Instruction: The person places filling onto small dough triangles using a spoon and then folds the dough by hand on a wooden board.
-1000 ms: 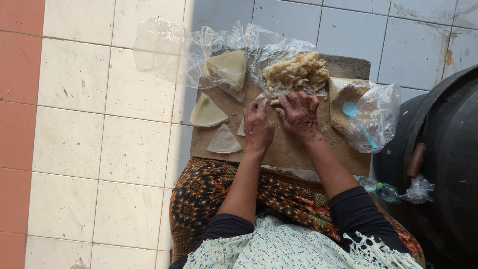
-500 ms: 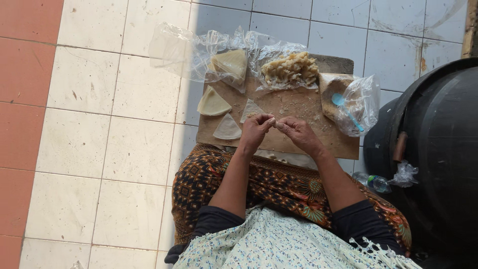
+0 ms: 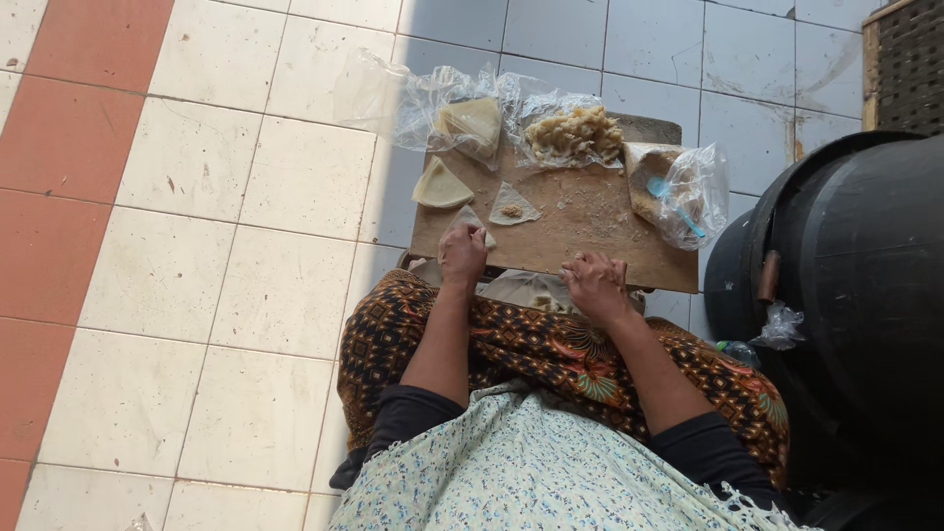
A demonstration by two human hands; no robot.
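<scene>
A wooden board rests across my lap. My left hand is closed over a folded triangular pastry at the board's near left edge. At the near edge, my right hand curls its fingers on a thin pale wrapper sheet that has a bit of filling on it. A folded pastry and a small open triangle with filling lie on the board. At the far edge are a heap of shredded filling and a stack of wrappers, both on clear plastic.
A plastic bag with a blue spoon sits on the board's right end. A big black drum stands close on the right, with a woven basket behind it. White and red floor tiles lie to the left.
Both hands have drawn back from the filling heap to the board's near edge. The left hand went to the folded pastry, and the right to the wrapper sheet.
</scene>
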